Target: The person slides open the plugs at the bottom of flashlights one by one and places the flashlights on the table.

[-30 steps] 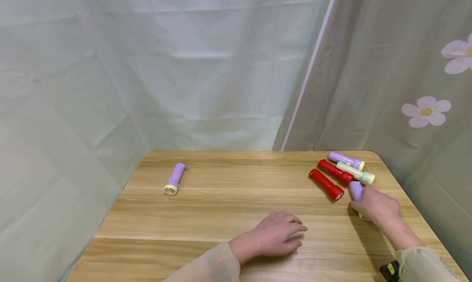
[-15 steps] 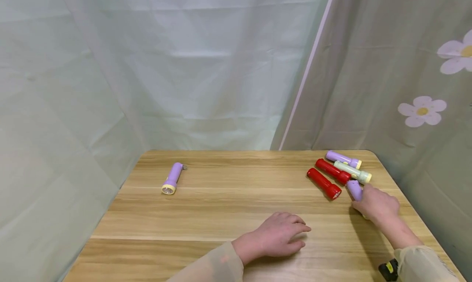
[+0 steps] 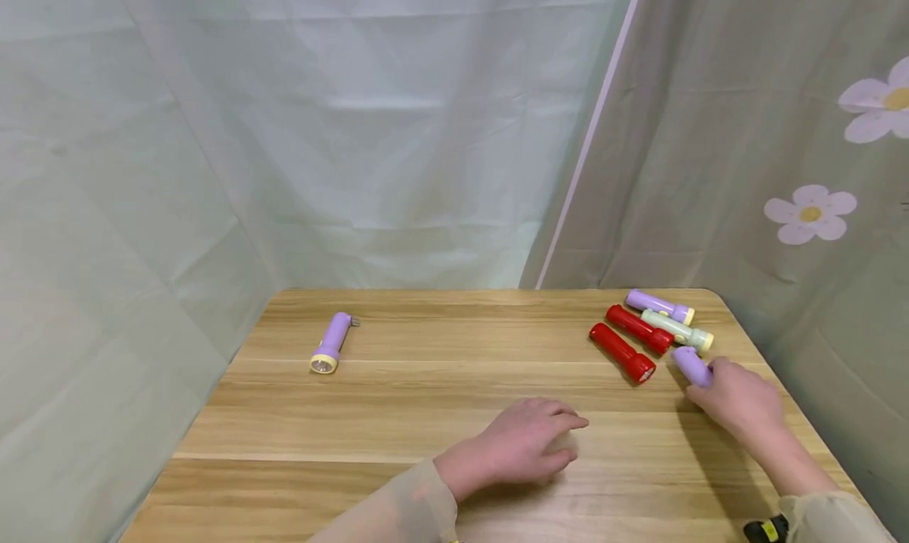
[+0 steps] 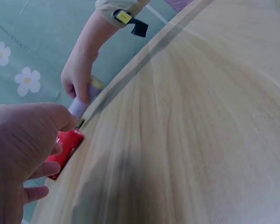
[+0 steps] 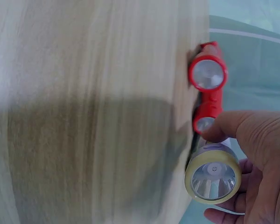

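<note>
I observe the right hand [image 3: 742, 401], fingers grasping a purple flashlight [image 3: 692, 367]; left hand [image 3: 521, 442], at eight o'clock from it, fingers relaxed.

I see one torch [image 3: 692, 368] in the right hand [image 3: 742, 401], four torches [image 3: 639, 329] beyond. Another torch [image 3: 332, 341] lies left of the left hand [image 3: 521, 440].

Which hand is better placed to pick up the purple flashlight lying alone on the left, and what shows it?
Probably the left hand: it holds nothing and is nearer the lone flashlight, while the right hand grips another purple flashlight.
</note>
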The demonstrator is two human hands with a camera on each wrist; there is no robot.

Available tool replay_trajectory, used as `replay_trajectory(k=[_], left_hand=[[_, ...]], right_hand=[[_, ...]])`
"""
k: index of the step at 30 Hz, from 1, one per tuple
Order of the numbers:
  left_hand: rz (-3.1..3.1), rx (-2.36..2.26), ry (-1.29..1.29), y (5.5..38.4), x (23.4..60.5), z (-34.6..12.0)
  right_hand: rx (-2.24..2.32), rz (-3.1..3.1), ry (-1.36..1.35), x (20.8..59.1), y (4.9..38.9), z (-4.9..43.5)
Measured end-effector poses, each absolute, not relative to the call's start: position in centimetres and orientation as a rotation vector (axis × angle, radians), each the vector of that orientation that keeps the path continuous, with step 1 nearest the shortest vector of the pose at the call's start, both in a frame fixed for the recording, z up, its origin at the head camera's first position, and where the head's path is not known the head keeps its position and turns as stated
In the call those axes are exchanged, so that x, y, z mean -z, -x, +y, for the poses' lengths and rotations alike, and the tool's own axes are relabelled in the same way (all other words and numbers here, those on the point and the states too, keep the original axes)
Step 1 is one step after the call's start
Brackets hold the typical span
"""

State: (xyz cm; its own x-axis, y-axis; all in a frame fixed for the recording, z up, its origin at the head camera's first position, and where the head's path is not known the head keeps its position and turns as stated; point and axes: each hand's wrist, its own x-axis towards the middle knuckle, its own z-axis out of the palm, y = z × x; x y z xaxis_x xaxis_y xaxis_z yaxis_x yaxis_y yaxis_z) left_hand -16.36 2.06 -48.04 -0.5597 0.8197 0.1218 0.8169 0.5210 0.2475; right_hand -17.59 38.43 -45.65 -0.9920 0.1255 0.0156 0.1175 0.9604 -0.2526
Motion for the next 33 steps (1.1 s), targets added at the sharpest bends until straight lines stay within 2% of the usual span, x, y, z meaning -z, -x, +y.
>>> replay_trajectory(k=[7, 18, 33], left_hand=[[2.768, -0.532, -1.439, 17.0, 47.2, 0.4], [2.87, -0.65, -1.365, 17.8, 45.9, -2.4], [2.901, -0.997, -1.093, 18.3, 44.8, -5.9]], right_hand=[[-0.404, -2.909, 0.067, 44.2, 16.7, 37.3], [-0.451, -2.739, -0.186, 42.1, 16.5, 31.6], [-0.53, -2.569, -0.436, 42.3, 17.1, 24.8]])
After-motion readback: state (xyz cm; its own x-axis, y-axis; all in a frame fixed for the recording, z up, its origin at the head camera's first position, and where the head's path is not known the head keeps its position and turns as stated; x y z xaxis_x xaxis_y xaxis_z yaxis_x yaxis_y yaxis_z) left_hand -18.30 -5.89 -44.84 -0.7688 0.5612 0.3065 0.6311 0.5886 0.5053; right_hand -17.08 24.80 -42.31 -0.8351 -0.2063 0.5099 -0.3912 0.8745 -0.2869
